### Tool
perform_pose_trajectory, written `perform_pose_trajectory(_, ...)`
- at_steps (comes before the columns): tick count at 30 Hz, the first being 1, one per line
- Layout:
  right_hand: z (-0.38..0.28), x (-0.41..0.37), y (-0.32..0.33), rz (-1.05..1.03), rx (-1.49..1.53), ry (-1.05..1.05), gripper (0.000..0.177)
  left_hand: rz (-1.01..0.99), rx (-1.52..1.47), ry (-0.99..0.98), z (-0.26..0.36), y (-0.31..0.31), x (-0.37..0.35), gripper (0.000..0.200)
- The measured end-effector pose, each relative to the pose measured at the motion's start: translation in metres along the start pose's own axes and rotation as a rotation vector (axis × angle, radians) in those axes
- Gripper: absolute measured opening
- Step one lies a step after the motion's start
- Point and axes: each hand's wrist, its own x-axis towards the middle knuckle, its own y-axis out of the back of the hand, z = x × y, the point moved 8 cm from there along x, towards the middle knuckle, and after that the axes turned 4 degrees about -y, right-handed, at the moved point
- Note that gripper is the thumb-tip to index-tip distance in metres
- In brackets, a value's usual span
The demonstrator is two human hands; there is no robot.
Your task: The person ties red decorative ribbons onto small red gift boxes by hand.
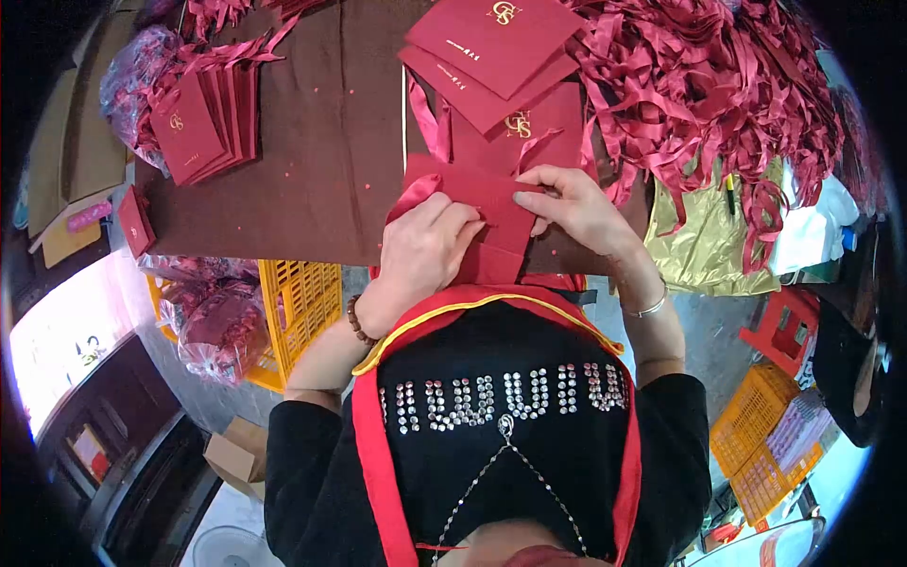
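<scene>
One brown table (pixel 312 189) is bearing a ribbon heap (pixel 699 104); at its near edge, the left hand (pixel 420 246) is bunching fingertips narrowly against a red bag (pixel 510 227), exact hold unclear, while the right hand (pixel 578 214) is pinching its edge: fine fingerwork, apparently, calling for steadiness.

Red pouch (pixel 496 262)'s near end hidden behind red-edged apron (pixel 376 454); ribbon heap (pixel 699 104) cut off above.
</scene>
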Motion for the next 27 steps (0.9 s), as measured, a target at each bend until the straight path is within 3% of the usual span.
perform_pose_trajectory(4, 0.0, -0.001, 0.0, 0.014, -0.011, 0.004, 0.025, 0.113, -0.116, 0.039, 0.001, 0.004, 0.006, 0.008)
perform_pose_trajectory(6, -0.003, -0.003, -0.001, 0.022, -0.012, 0.049, 0.026, 0.041, -0.145, 0.105, -0.002, 0.001, 0.007, 0.008)
perform_pose_trajectory(14, -0.006, -0.007, -0.003, 0.035, -0.024, 0.026, 0.028, 0.178, -0.293, 0.178, -0.014, -0.003, 0.005, 0.021)
perform_pose_trajectory(27, -0.009, -0.009, -0.005, 0.037, -0.031, 0.06, 0.024, 0.147, -0.383, 0.285, -0.011, -0.007, 0.012, 0.039)
